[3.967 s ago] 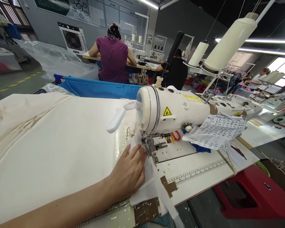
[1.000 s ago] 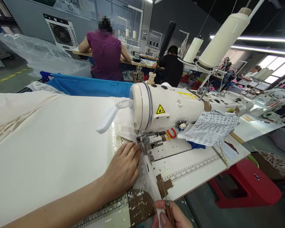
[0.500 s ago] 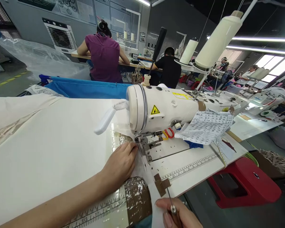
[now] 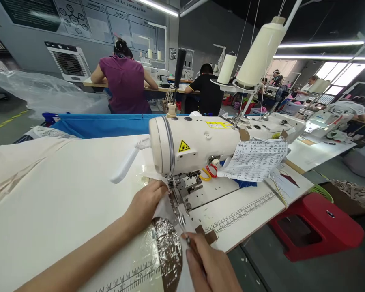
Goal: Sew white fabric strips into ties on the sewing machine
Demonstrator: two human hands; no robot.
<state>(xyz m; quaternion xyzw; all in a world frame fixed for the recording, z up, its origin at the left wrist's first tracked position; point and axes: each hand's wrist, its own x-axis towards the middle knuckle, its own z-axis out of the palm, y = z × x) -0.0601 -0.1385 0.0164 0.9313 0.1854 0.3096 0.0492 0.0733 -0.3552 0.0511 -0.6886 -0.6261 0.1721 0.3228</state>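
Note:
My left hand [image 4: 146,202] lies with fingers curled on cream fabric [image 4: 57,190] just left of the presser foot [image 4: 182,190] of a white sewing machine [image 4: 197,144]. My right hand [image 4: 209,265] is at the table's front edge, closed on a thin metal-tipped tool [image 4: 187,239] with a dark handle. The tool's tip points toward a narrow white strip of fabric [image 4: 170,207] running out from under the foot. A ruler strip [image 4: 243,211] is printed on the table to the right of the foot.
A printed sheet [image 4: 257,160] hangs on the machine arm. Thread cones [image 4: 258,52] stand above it. A red stool [image 4: 319,225] sits at the right, a blue bin [image 4: 103,123] behind the table. A person in purple [image 4: 124,83] and another in black [image 4: 208,91] work beyond.
My right hand has come into view over the last second and moved up toward the needle with the tool. My left hand has slid closer to the presser foot and curled.

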